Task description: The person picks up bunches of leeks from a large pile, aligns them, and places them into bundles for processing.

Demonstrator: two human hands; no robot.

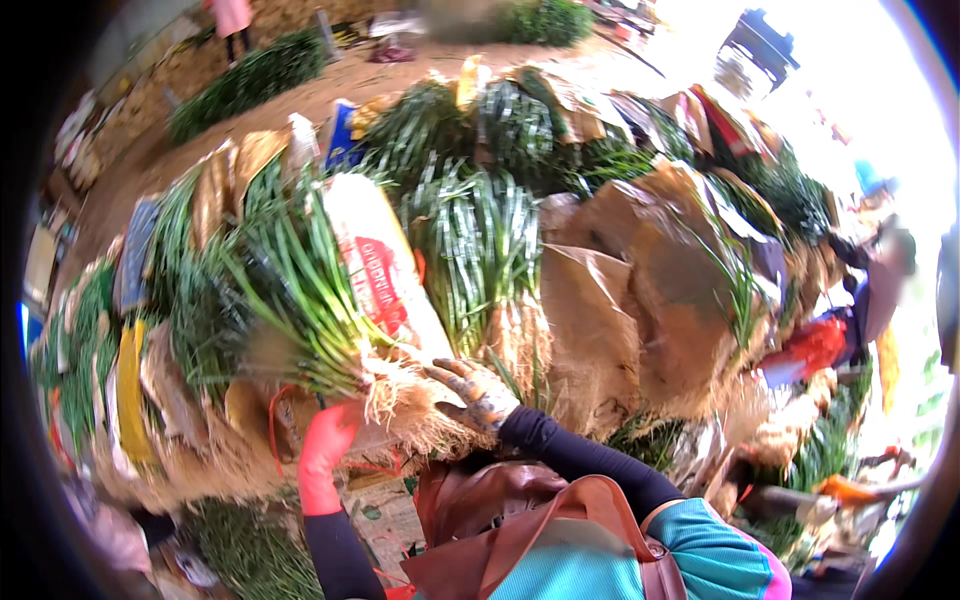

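Head view — scallion bunch (pixel 318 300) slants, leaves (pixel 270 250) up-left.

Head cam = L one of 2 wide fisheyes worn side by side on the person's head. Looks steeply down & a bit fwd; pic upright, not mirrored, so person's L = pic L. Teal shirt (pixel 570 570) & brown apron (pixel 485 505) sit btm ctr, v. close to lens, seen from above. Sleeves (pixel 590 458) come up from below, w/ L hand (pixel 327 440) & R hand (pixel 477 393) just under ctr, near range. Greens (pixel 300 290) fill the mid, also near. Ground (pixel 150 180) runs off twd top, far side, w/ pink-clad person (pixel 232 18) tiny up there. Lens bends straight edges twd rim; dark border (pixel 15 300) crops the sides; upper R blown out.
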